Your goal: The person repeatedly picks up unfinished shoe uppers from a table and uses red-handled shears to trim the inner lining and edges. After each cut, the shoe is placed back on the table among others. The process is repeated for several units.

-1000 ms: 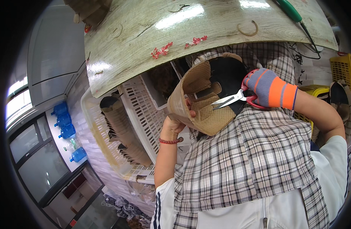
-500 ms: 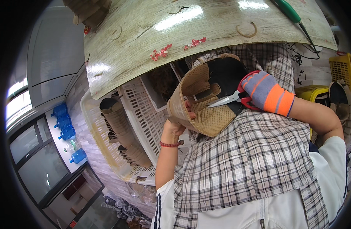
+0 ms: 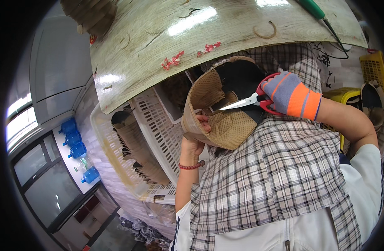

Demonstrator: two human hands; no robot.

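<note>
A tan shoe upper point(image 3: 231, 131) with a mesh-textured lining and a black inner part rests over my lap, its hollow side facing up. My bare left hand point(image 3: 193, 144) grips its left edge, fingertips curled over into the hollow. In an orange-and-grey glove, my right hand point(image 3: 290, 95) is closed round the red handles of a pair of scissors point(image 3: 245, 102). The silver blades reach left into the upper, their tips at a narrow strip of material close to my left fingertips. Exactly what lies between the blades cannot be made out.
Ahead is a wood-patterned table point(image 3: 146, 71) bearing a green-handled tool point(image 3: 313, 8) and curled scraps. White plastic baskets point(image 3: 156, 125) on the left hold stacked uppers point(image 3: 135, 136). Yellow baskets point(image 3: 372, 69) stand at right. Blue water bottles point(image 3: 77, 149) line the far left.
The scissors and my right hand have shifted slightly left and up, bringing the blade tips nearer my left fingers. My left hand keeps its grip on the upper. The whole view has moved a little.
</note>
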